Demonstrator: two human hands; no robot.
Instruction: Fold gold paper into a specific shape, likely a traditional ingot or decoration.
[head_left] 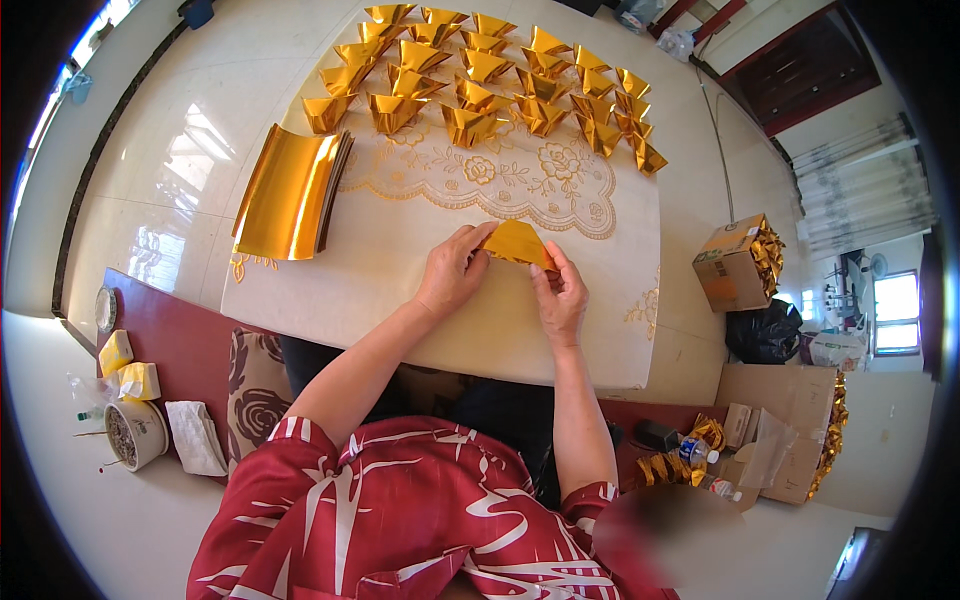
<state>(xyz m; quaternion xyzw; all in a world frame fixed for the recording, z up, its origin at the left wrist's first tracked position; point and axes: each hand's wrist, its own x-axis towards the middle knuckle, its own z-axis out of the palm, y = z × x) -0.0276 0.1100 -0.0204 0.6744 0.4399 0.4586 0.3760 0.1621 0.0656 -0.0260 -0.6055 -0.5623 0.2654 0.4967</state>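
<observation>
Between my two hands is a piece of folded gold foil paper (518, 243), held just above the near half of the table. My left hand (455, 270) pinches its left end with thumb and fingers. At the right end, my right hand (560, 292) grips the lower corner between thumb and fingers. The paper has slanted sides and a flat top edge. To the left lies a thick stack of gold foil sheets (290, 195), its surface curved. Across the far side stand several folded gold paper ingots (470, 125) in rows.
A white tablecloth (430, 310) with gold floral embroidery covers the table. Right of it on the floor, a cardboard box (735, 265) holds gold pieces beside a black bag (765, 333). A bench at left bears a white pot (137, 435); bottles (697, 452) lie at right.
</observation>
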